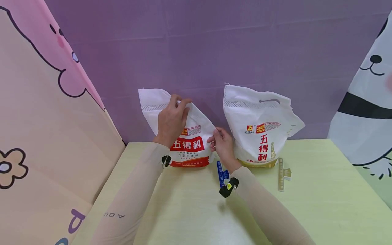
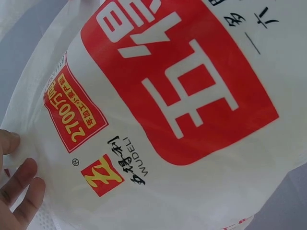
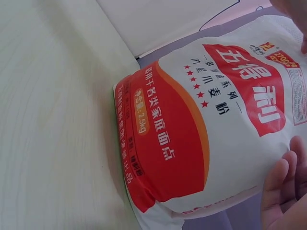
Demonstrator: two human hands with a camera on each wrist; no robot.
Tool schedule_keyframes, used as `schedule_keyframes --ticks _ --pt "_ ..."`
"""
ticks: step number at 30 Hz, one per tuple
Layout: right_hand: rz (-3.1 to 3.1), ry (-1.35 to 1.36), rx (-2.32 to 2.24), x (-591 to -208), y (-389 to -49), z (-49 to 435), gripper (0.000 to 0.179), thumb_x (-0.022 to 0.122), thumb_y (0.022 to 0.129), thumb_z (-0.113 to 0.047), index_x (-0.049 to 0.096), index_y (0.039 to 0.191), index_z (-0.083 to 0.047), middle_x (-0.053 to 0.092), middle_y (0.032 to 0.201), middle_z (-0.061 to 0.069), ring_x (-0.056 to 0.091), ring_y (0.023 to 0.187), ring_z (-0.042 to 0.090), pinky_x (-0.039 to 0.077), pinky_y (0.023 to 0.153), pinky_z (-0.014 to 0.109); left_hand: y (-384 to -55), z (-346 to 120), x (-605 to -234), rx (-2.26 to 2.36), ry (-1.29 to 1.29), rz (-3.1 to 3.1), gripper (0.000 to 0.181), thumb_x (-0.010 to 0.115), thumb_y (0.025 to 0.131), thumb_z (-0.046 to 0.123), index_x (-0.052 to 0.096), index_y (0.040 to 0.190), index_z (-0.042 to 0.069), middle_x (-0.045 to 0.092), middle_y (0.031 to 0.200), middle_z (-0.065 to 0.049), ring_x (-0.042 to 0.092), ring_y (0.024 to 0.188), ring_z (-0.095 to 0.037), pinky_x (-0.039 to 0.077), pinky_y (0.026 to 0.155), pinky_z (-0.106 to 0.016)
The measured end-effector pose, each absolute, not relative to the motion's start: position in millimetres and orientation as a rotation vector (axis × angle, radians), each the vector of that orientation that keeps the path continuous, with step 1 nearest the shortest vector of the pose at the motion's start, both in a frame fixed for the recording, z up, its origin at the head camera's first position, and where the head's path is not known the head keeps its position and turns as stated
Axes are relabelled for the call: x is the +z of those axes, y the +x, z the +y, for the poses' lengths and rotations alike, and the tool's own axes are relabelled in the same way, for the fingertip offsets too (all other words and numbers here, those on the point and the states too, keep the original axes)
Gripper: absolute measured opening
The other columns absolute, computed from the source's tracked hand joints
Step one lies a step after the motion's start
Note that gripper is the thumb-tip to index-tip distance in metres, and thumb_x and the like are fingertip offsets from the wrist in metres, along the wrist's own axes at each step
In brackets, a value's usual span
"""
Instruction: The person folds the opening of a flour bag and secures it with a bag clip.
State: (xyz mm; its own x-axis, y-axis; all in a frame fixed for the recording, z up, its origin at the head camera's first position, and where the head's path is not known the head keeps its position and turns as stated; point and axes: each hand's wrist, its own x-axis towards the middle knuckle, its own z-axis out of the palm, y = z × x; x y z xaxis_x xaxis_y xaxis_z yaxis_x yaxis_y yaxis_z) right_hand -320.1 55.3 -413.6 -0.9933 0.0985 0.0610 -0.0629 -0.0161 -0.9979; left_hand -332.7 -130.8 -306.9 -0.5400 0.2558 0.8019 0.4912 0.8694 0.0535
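Note:
A white flour bag [image 1: 187, 154] with a red label stands on the table, its upper right edge slanting down. My left hand [image 1: 172, 120] grips that bag's top edge with bent fingers. At the bag's right side, my right hand [image 1: 223, 144] pinches the edge between thumb and fingers. The left wrist view shows the bag's red label [image 2: 182, 86] close up, with fingertips [image 2: 29, 167] against the white material. In the right wrist view, the printed lower front [image 3: 172, 139] reads 2.5kg. A blue clip [image 1: 220, 174] lies just below my right hand, partly covered by the wrist.
To the right stands a second white flour bag [image 1: 260, 112] with a handle slot and a yellowish base. A gold-coloured clip [image 1: 281, 175] lies in front of it on the pale table [image 1: 321, 204]. A purple cloth [image 1: 199, 51] hangs close behind both bags.

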Motion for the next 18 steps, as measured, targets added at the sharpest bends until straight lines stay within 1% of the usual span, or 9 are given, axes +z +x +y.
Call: schedule_keyframes --ticks 6,10,12,18 --pt "-2.093 0.006 2.242 -415 -313 63 0.034 0.047 0.11 -0.028 0.052 0.142 -0.018 0.073 0.104 0.01 0.061 0.069 0.016 0.057 0.065 0.025 -332 -131 -307 -0.355 -0.537 -2.165 0.026 0.065 0.1 0.024 0.067 0.125 0.02 0.059 0.116 -0.011 0.075 0.093 -0.031 0.063 0.077 -0.043" --pt "-2.145 -0.016 2.216 -418 -303 71 0.039 0.044 0.11 -0.025 0.047 0.147 -0.014 0.073 0.108 0.013 0.06 0.067 0.016 0.056 0.064 0.024 -332 -132 -307 -0.359 -0.536 -2.16 0.026 0.065 0.1 0.024 0.066 0.125 0.02 0.059 0.116 -0.011 0.075 0.093 -0.031 0.063 0.077 -0.043" --pt "-2.176 -0.037 2.194 -421 -298 76 0.038 0.042 0.111 -0.025 0.047 0.145 -0.011 0.073 0.106 0.013 0.06 0.067 0.016 0.056 0.066 0.024 -332 -131 -308 -0.36 -0.532 -2.159 0.026 0.065 0.1 0.024 0.066 0.125 0.02 0.059 0.116 -0.012 0.075 0.094 -0.031 0.063 0.078 -0.044" --pt "-2.185 -0.044 2.205 -433 -283 88 0.027 0.044 0.11 -0.022 0.056 0.13 -0.008 0.07 0.092 0.006 0.061 0.067 0.017 0.057 0.067 0.024 -331 -130 -308 -0.381 -0.514 -2.173 0.027 0.066 0.1 0.023 0.065 0.126 0.02 0.059 0.118 -0.012 0.074 0.096 -0.033 0.063 0.081 -0.047"
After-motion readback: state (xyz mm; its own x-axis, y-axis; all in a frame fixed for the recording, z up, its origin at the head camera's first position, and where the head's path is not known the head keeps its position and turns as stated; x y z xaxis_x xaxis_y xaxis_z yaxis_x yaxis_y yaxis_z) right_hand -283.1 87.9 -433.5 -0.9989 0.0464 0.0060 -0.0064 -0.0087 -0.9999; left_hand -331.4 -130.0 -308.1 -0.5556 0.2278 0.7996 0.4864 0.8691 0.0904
